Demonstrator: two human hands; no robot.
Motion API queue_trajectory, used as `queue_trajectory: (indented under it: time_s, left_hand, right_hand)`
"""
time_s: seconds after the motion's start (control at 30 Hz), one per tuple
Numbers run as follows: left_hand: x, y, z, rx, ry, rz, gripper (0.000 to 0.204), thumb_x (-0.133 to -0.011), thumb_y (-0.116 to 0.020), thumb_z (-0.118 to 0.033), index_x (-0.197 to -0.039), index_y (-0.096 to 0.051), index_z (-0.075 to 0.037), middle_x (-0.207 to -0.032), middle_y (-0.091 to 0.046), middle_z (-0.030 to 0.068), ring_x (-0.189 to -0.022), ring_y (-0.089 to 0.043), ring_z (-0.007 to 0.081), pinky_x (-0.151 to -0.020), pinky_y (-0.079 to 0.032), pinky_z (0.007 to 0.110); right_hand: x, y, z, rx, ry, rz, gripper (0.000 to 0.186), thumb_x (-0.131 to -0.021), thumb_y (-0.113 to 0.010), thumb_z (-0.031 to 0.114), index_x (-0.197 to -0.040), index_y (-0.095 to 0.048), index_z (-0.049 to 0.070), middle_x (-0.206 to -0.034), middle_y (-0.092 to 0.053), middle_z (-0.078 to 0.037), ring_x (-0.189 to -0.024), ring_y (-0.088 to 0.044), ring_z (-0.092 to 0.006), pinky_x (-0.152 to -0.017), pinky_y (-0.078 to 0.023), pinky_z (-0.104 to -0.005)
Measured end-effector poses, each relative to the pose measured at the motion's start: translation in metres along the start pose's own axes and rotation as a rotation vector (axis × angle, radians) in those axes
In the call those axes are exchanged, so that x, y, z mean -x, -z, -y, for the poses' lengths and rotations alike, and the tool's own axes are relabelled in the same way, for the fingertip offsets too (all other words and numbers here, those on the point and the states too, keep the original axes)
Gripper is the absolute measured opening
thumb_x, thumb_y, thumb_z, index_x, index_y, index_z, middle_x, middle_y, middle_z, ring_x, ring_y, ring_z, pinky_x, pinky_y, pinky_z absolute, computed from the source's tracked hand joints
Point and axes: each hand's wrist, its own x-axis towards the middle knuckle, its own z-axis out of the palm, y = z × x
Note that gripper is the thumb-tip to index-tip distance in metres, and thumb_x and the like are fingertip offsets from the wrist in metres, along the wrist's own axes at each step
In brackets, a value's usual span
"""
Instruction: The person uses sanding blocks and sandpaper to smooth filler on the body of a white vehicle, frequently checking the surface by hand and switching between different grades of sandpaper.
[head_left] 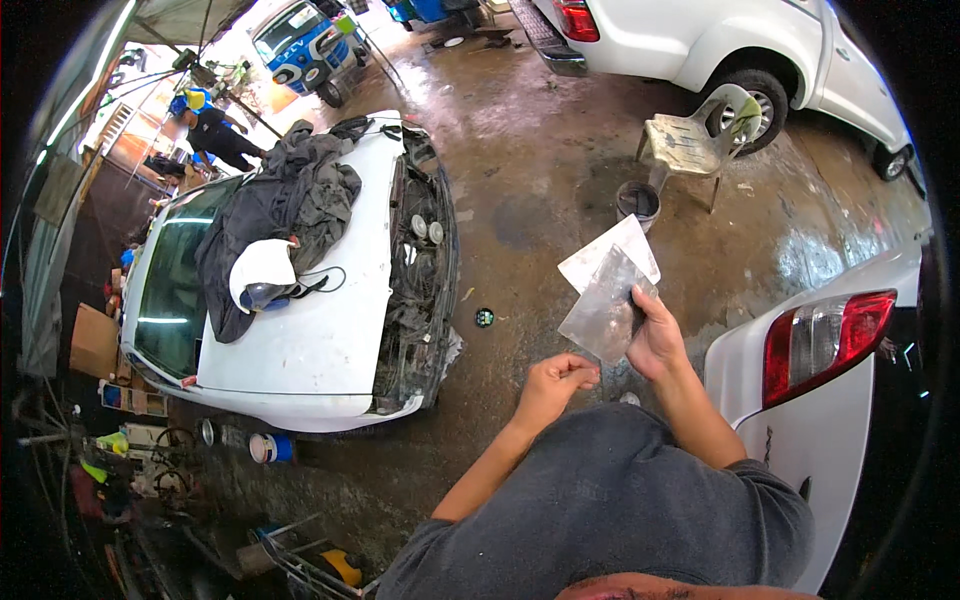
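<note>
My right hand [657,340] grips a thin grey rectangular sheet [600,315] by its right edge, thumb on top. The sheet is dull and smudged; its exact kind cannot be told. Beyond it, partly covered, is a flat white sheet [628,238]; whether my hand holds that too is unclear. My left hand [553,390] is near the grey sheet's lower corner, slightly apart from it. Its fingers are closed with thumb and forefinger pinched together, and anything between them is too small to make out.
A white car [300,370] with its front end stripped stands left, dark cloth [320,190] and a white cap [262,265] on its hood. A dirty plastic chair [690,140] and dark bucket [638,200] are ahead. A tail light [825,345] is close right. A person [215,135] stands far left.
</note>
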Motion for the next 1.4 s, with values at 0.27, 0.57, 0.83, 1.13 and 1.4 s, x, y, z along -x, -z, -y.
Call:
queue_trajectory:
  time_s: [0.27, 0.57, 0.83, 1.13, 1.4]
  left_hand:
    - [0.008, 0.000, 0.026, -0.083, -0.010, 0.497, 0.050, -0.110, -0.039, -0.034, -0.143, -0.051, 0.001, -0.144, -0.056, 0.0164, -0.132, -0.054, 0.0280, -0.111, -0.042, 0.041]
    - [0.033, 0.039, 0.020, -0.393, 0.159, 0.722, 0.065, -0.108, -0.035, -0.048, -0.154, -0.035, -0.002, -0.163, -0.031, 0.0133, -0.151, -0.027, 0.0282, -0.122, -0.022, 0.042]
    - [0.020, 0.024, -0.013, 0.230, 0.007, 0.448, 0.059, -0.103, -0.055, -0.033, -0.149, -0.040, 0.002, -0.150, -0.046, 0.0154, -0.141, -0.041, 0.0247, -0.116, -0.032, 0.038]
    - [0.008, 0.005, -0.026, 0.218, -0.143, -0.149, 0.039, -0.099, -0.062, -0.018, -0.132, -0.058, 0.003, -0.128, -0.063, 0.0106, -0.119, -0.058, 0.0209, -0.102, -0.045, 0.035]
    - [0.015, 0.000, -0.013, 0.398, -0.256, -0.236, 0.036, -0.098, -0.059, -0.012, -0.130, -0.059, 0.004, -0.125, -0.065, 0.0092, -0.119, -0.059, 0.0212, -0.103, -0.045, 0.037]
  right_hand:
    - [0.001, -0.001, -0.001, -0.034, 0.031, -0.015, 0.034, -0.099, -0.061, 0.017, -0.130, -0.058, 0.005, -0.121, -0.067, -0.010, -0.110, -0.066, -0.0267, -0.100, -0.052, -0.0468]
    - [0.004, -0.002, 0.002, -0.010, 0.063, -0.037, 0.034, -0.098, -0.062, 0.017, -0.129, -0.058, 0.005, -0.122, -0.066, -0.010, -0.111, -0.064, -0.0272, -0.101, -0.051, -0.0472]
    - [0.012, -0.009, -0.016, 0.027, -0.012, 0.032, 0.034, -0.098, -0.061, 0.014, -0.130, -0.057, 0.006, -0.121, -0.066, -0.010, -0.111, -0.065, -0.0257, -0.101, -0.051, -0.0456]
    - [0.019, -0.020, -0.044, 0.102, -0.143, 0.069, 0.034, -0.099, -0.060, 0.015, -0.132, -0.055, 0.008, -0.124, -0.065, -0.007, -0.117, -0.062, -0.0228, -0.105, -0.049, -0.0433]
    - [0.002, 0.003, -0.017, 0.099, 0.141, 0.022, 0.040, -0.099, -0.063, 0.021, -0.135, -0.052, 0.006, -0.125, -0.064, -0.007, -0.116, -0.062, -0.0220, -0.101, -0.050, -0.0408]
